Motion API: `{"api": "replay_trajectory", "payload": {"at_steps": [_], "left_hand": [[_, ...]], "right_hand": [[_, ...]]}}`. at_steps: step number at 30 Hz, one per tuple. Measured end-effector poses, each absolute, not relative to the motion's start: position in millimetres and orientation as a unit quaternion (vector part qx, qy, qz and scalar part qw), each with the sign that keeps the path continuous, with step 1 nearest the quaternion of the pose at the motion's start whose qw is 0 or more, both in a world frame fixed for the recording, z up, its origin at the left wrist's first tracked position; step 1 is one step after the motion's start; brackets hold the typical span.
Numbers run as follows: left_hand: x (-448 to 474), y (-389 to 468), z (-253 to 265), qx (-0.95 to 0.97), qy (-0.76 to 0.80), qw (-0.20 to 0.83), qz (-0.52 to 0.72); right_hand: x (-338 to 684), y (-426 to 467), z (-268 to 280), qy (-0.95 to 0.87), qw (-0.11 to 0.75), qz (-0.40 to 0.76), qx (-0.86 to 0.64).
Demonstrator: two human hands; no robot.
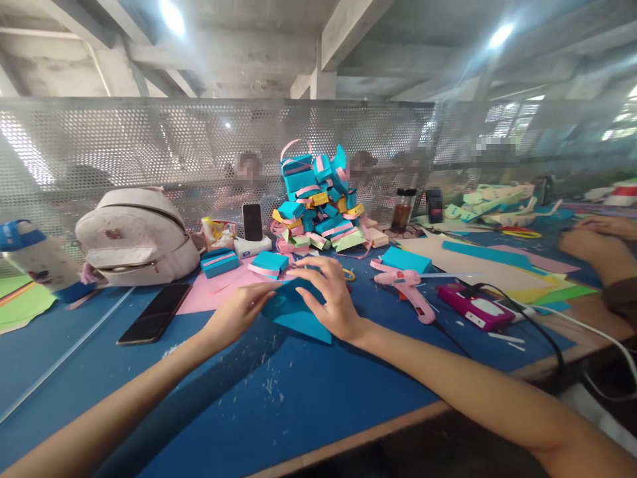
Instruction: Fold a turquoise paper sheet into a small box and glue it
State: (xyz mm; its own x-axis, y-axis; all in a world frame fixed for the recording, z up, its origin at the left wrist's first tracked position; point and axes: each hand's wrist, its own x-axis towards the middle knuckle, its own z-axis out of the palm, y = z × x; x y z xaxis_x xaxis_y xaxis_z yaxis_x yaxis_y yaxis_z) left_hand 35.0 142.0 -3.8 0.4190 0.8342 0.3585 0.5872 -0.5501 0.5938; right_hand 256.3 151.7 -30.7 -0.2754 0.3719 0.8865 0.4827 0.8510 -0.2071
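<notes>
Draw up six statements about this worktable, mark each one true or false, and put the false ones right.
1. The person's left hand and right hand are both at the blue sheet. True.
2. The purple device lies to the right of the glue gun. True.
3. The right hand is holding the glue gun. False: the glue gun lies on the table, to the right of that hand.
4. The backpack stands to the left of the pile of paper pieces. True.
5. The pile is all one colour. False: it mixes blue, pink, yellow and pale green.
6. The left hand rests on the backpack. False: it is at the blue sheet.
</notes>
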Motion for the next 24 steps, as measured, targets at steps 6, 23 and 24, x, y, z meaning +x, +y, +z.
{"api": "replay_trajectory", "payload": {"at_steps": [6, 23, 24], "left_hand": [[17, 147, 4, 0.703, 0.479, 0.26, 0.457], [16, 128, 1, 0.6, 0.504, 0.332, 0.525], [14, 129, 1, 0.582, 0.496, 0.353, 0.539]], "right_hand": [[260, 147, -31, -0.788, 0.564, -0.061, -0.24], [255, 149, -30, -0.815, 0.538, 0.001, -0.216], [255, 150, -30, -0.804, 0.552, 0.019, -0.221]]}}
